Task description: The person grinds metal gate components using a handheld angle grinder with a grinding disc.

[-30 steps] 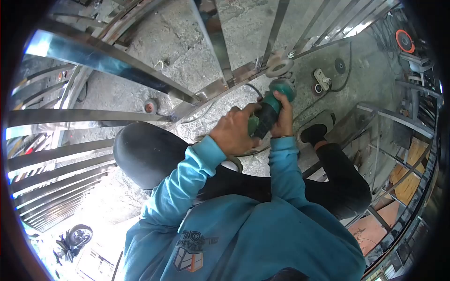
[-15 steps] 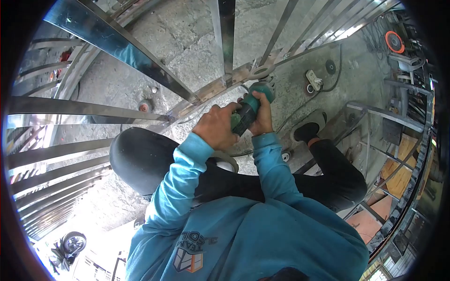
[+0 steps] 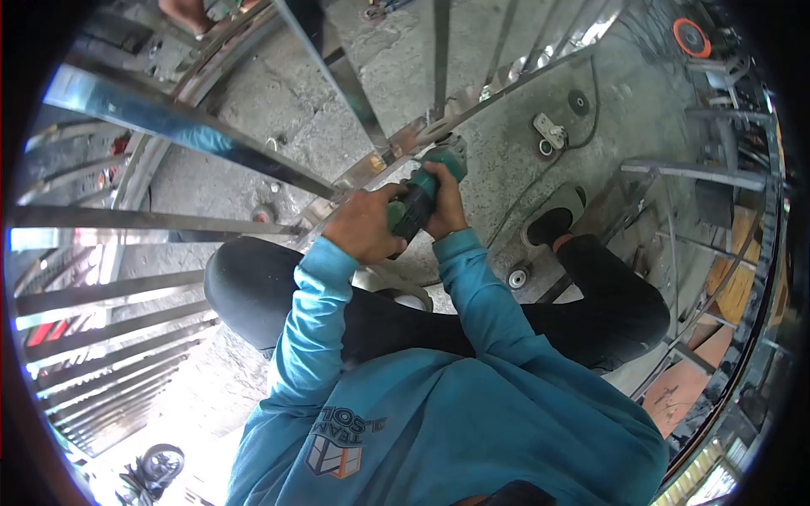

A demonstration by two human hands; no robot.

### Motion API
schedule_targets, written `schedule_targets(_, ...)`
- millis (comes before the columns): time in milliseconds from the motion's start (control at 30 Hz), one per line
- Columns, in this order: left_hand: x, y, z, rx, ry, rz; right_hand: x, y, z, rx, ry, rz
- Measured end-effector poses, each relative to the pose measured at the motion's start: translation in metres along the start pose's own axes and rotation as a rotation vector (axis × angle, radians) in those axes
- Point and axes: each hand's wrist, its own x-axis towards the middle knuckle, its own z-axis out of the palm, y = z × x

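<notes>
Both hands grip a green and black angle grinder (image 3: pixel 420 199) tilted away from me, its head at the metal frame's lower rail (image 3: pixel 405 142). My left hand (image 3: pixel 363 226) is wrapped round the rear of its body. Further forward, my right hand (image 3: pixel 445 199) closes on the body near the head, thumb along the top. The grinder's disc is mostly hidden behind the head. Shiny metal bars (image 3: pixel 354 97) rise from the rail, one close beyond the hands.
A white power strip (image 3: pixel 549 131) with a cable lies on the floor to the right, near a dark disc (image 3: pixel 578 103). Another disc (image 3: pixel 518 277) sits by my foot. Metal framework (image 3: pixel 692 173) stands at the right. Part of another person (image 3: pixel 190 15) shows at the far left.
The view has shifted along the frame. Both hands and the grinder now appear further left, with the grinder head nearer the base of a bar. The grip stays the same.
</notes>
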Motion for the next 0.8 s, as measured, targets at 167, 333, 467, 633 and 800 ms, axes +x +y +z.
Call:
schedule_targets(167,0.004,0.014,-0.006,-0.066,-0.181,0.04,-0.008,-0.009,-0.013,-0.015,-0.018,-0.012)
schedule_targets(333,0.013,0.033,0.008,-0.178,-0.214,0.137,-0.028,-0.04,-0.035,0.031,0.028,-0.012)
schedule_targets(467,0.022,0.029,0.02,-0.203,-0.166,0.185,-0.032,-0.056,-0.026,0.049,0.006,0.023)
schedule_targets(633,0.021,0.03,0.013,-0.183,-0.123,0.061,-0.006,-0.055,-0.017,0.003,-0.054,-0.006)
schedule_targets(800,0.02,0.025,0.009,-0.149,-0.156,0.002,-0.001,-0.04,-0.02,-0.025,-0.01,0.019)
